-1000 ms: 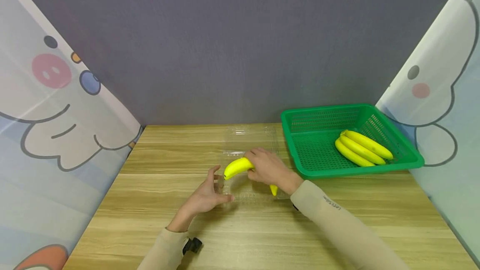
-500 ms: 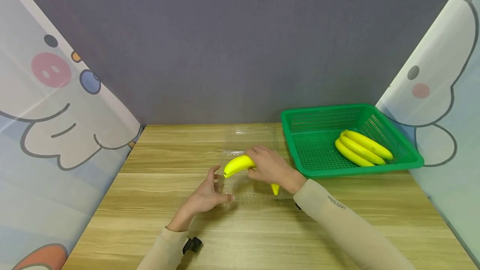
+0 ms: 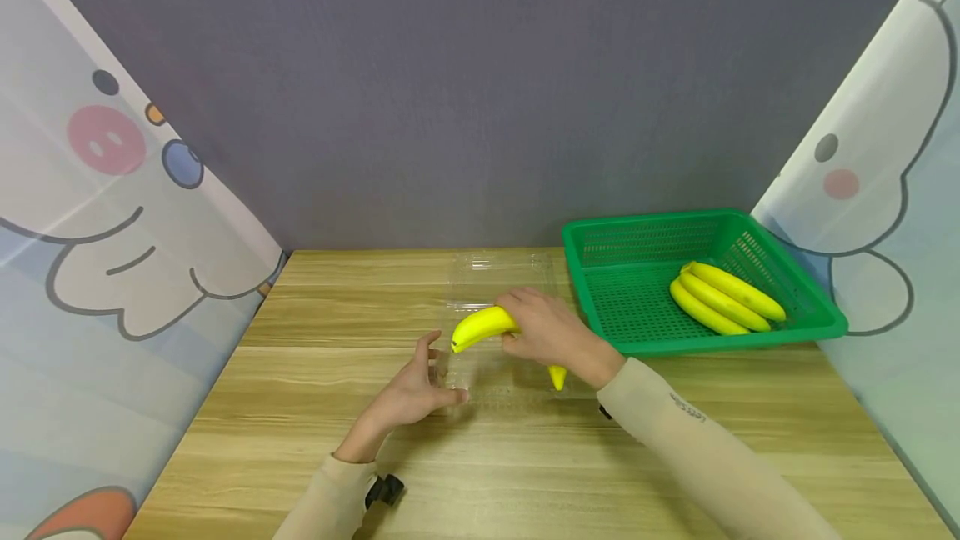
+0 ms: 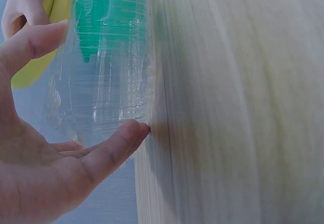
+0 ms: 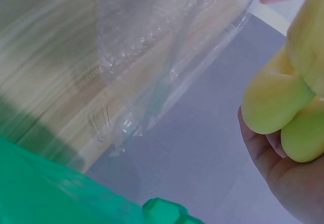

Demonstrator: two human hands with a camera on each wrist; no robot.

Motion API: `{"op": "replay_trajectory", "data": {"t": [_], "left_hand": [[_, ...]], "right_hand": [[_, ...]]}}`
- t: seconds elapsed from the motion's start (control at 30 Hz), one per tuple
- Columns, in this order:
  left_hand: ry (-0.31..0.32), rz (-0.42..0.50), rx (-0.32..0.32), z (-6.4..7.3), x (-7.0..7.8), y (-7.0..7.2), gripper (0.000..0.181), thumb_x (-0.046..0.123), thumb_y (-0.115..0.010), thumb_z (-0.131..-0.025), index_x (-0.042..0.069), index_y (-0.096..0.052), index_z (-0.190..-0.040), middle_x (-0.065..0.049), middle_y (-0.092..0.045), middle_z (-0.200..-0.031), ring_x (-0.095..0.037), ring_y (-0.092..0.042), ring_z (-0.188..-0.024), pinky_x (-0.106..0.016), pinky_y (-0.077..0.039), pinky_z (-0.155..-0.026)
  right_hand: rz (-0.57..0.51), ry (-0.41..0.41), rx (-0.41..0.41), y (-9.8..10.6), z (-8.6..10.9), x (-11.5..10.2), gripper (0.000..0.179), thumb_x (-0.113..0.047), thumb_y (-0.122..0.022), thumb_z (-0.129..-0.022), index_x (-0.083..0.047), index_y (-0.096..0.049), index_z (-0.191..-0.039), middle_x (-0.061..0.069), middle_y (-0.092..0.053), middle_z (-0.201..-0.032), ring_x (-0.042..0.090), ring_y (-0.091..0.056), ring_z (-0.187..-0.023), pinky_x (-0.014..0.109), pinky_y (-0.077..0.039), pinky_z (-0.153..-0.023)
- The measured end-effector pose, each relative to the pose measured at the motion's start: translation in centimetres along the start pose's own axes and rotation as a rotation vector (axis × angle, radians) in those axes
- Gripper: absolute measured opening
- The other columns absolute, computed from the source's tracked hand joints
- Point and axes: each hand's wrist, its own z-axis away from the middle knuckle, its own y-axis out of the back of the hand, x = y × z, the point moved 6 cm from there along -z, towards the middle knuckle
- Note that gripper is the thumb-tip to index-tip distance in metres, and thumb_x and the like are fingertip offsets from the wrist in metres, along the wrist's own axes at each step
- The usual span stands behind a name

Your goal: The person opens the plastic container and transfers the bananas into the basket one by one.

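Note:
My right hand [image 3: 547,330] grips a bunch of yellow bananas [image 3: 483,327] from above. The bunch hangs over a clear plastic clamshell box [image 3: 501,277], whose lid lies folded back toward the wall. In the right wrist view, rounded bananas [image 5: 276,100] press together against the curled fingers. My left hand [image 3: 411,390] holds the box's left side, thumb near the front corner and fingers farther back. The left wrist view shows thumb and fingers around the end of the see-through box [image 4: 109,82]. The right hand covers part of the box.
A green plastic basket [image 3: 626,302] stands at the back right, close beside the box. Another bunch of bananas [image 3: 723,298] lies in its right part. A grey wall [image 3: 450,107] bounds the wooden table [image 3: 337,298] behind, with cartoon-printed panels on both sides.
My right hand has shifted slightly right and a little away from me with the bananas. The left hand and the box look unmoved.

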Motion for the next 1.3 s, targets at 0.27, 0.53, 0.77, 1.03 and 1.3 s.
{"op": "replay_trajectory", "data": {"t": [0.27,0.53,0.77,1.03,1.3], "left_hand": [[0.001,0.007,-0.003,-0.1,-0.1,0.0,0.112,0.023,-0.088,-0.08,0.008,-0.012,-0.161,-0.024,-0.039,-0.148,-0.041,-0.049,-0.128,-0.054,-0.048,-0.096],[-0.003,-0.013,-0.01,-0.1,-0.2,0.0,0.114,0.026,-0.088,-0.079,0.008,-0.01,-0.161,-0.024,-0.038,-0.149,-0.04,-0.05,-0.127,-0.053,-0.048,-0.096],[-0.001,-0.023,-0.006,-0.1,-0.2,0.0,0.116,0.027,-0.088,-0.079,0.008,-0.009,-0.161,-0.024,-0.038,-0.15,-0.038,-0.051,-0.125,-0.052,-0.049,-0.095],[0.003,-0.024,0.003,-0.1,-0.3,-0.1,0.116,0.026,-0.089,-0.078,0.009,-0.011,-0.161,-0.023,-0.039,-0.149,-0.037,-0.052,-0.124,-0.052,-0.049,-0.095],[-0.006,-0.02,0.009,0.0,-0.1,-0.1,0.115,0.024,-0.089,-0.077,0.008,-0.013,-0.161,-0.022,-0.041,-0.148,-0.035,-0.053,-0.12,-0.051,-0.048,-0.094]], "right_hand": [[0.0,-0.014,0.012,1.1,0.3,0.0,0.029,-0.018,-0.072,-0.077,-0.015,-0.064,-0.104,-0.007,-0.061,-0.095,0.015,-0.054,-0.087,0.031,-0.046,-0.069],[0.001,-0.023,0.028,1.6,0.6,0.0,0.029,-0.018,-0.072,-0.077,-0.016,-0.064,-0.104,-0.005,-0.063,-0.099,0.015,-0.054,-0.088,0.03,-0.046,-0.066],[0.018,-0.012,0.048,2.3,1.1,-0.1,0.027,-0.017,-0.071,-0.077,-0.015,-0.063,-0.103,-0.004,-0.064,-0.099,0.016,-0.053,-0.086,0.03,-0.046,-0.065],[0.026,-0.023,0.058,3.1,1.6,0.4,0.029,-0.019,-0.074,-0.077,-0.014,-0.064,-0.105,-0.005,-0.06,-0.093,0.015,-0.051,-0.081,0.03,-0.046,-0.064],[0.032,-0.031,0.066,3.7,1.9,0.9,0.031,-0.019,-0.074,-0.077,-0.015,-0.064,-0.106,-0.004,-0.064,-0.1,0.015,-0.052,-0.084,0.03,-0.046,-0.064]]}}
